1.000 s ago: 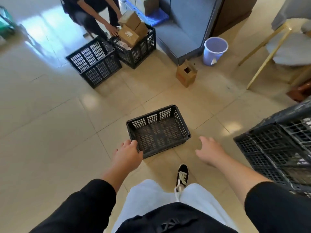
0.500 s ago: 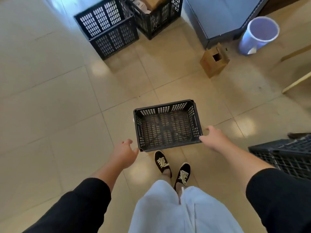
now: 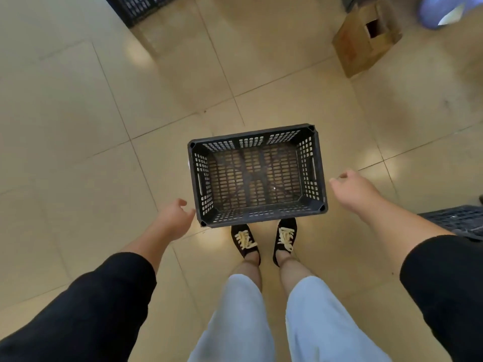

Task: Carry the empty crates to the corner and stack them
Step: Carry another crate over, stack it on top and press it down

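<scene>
An empty black slotted crate (image 3: 257,176) sits upright on the beige tiled floor just in front of my feet. My left hand (image 3: 173,216) hovers by its near left corner with loosely curled fingers and holds nothing. To the right of the crate's right wall, a short gap away, my right hand (image 3: 351,188) is also empty, fingers loosely bent. Neither hand grips the crate.
Another black crate's edge (image 3: 456,220) shows at the right, and a third crate's corner (image 3: 138,7) at the top left. A small open cardboard box (image 3: 366,39) stands at the upper right beside a lilac bucket (image 3: 441,11). Tiled floor surrounds the crate.
The view has tilted down and closer over the crate, which now lies squarely before my feet. Both hands have spread to either side of it.
</scene>
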